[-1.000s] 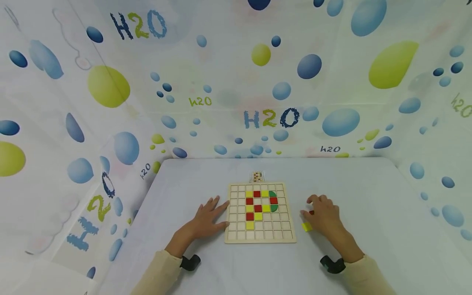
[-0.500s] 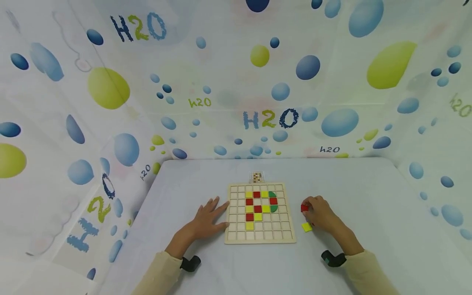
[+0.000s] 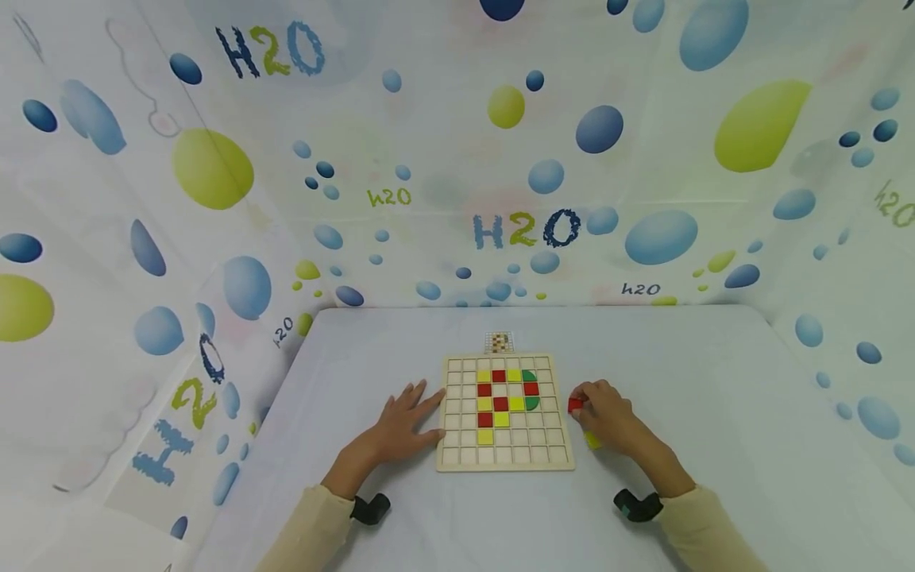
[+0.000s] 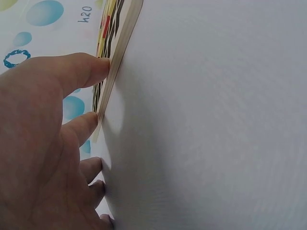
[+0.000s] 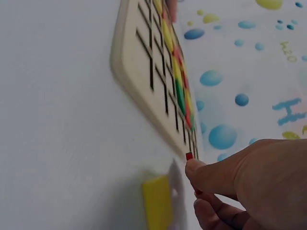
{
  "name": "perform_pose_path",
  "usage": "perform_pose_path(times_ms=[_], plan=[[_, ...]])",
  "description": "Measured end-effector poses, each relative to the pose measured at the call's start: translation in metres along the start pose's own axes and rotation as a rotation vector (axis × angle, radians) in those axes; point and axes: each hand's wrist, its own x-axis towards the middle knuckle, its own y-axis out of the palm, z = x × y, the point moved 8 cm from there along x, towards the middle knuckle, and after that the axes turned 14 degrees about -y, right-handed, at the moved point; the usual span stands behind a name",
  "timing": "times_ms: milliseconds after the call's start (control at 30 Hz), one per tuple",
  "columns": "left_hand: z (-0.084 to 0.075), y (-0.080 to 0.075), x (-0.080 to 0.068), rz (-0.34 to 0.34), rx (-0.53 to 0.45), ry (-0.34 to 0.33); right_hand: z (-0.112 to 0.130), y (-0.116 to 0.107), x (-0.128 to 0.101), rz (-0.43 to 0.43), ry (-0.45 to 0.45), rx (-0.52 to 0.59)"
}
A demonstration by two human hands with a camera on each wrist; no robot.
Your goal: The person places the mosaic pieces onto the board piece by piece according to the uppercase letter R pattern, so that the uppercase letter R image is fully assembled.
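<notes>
Now the right hand [image 3: 608,415] pinches a small red tile [image 3: 575,404] between its fingertips, just beside the right edge of the wooden grid board [image 3: 505,413]. In the right wrist view the red tile [image 5: 189,156] peeks out above the thumb, and a yellow tile [image 5: 157,201] lies flat on the white table [image 3: 715,381] under the hand, near the board. The left hand [image 3: 400,425] rests flat with straight fingers, and its fingertips [image 4: 98,69] touch the left edge of the board, as if to keep it from sliding.

On the board, red, yellow and green tiles already fill some cells in the middle, with many cells empty around them. A small pattern card [image 3: 499,342] lies just behind the far edge.

I judge that the step in hand is carrying the picked tile to the board. The next move calls for lowering it squarely into one empty cell, which needs care because the cells are tight.

Compared with one second ago, the right hand has come closer to the board and the red tile is now lifted off the table; the left hand has stayed in place.
</notes>
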Motion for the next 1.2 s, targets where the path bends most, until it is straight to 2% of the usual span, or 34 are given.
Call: perform_pose_path(times_ms=[200, 333, 500, 600, 733, 967, 1200], plan=[[0.002, 0.001, 0.002, -0.004, -0.007, 0.002, 0.037, 0.007, 0.007, -0.014, -0.044, 0.019], [0.001, 0.000, 0.002, -0.005, -0.007, 0.001, 0.061, 0.020, 0.010, -0.025, -0.076, 0.050], [0.000, 0.001, 0.001, 0.003, -0.001, -0.003, 0.075, 0.040, 0.011, -0.023, -0.119, 0.077], [-0.001, 0.001, 0.000, 0.007, 0.000, -0.006, 0.083, 0.044, 0.010, -0.050, -0.182, 0.056], [-0.002, -0.001, -0.001, 0.000, 0.002, -0.003, 0.088, 0.045, 0.009, -0.067, -0.222, 0.022], [0.000, 0.000, -0.001, -0.007, 0.006, -0.012, 0.088, 0.044, 0.004, -0.032, -0.260, 0.105], [0.001, 0.000, 0.002, -0.008, 0.015, -0.015, 0.084, 0.043, 0.001, -0.012, -0.301, 0.108]])
